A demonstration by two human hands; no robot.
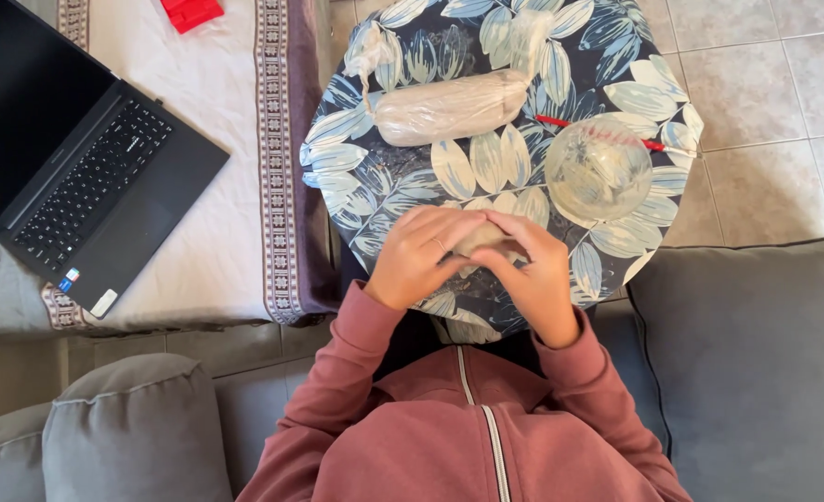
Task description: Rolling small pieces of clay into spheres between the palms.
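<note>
pale lump [482, 239] mostly hidden between both hands, kind unclear | red thing [191, 11] beyond laptop [77, 158] cut by top edge | laptop screen cut left

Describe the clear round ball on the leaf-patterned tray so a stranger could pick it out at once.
Start at the round tray with blue and white leaves, in front of the person. On its right side, beyond the right hand, sits a clear ball. Unlike the long plastic-wrapped roll beside it, it is round, with a red stick behind it.
</note>
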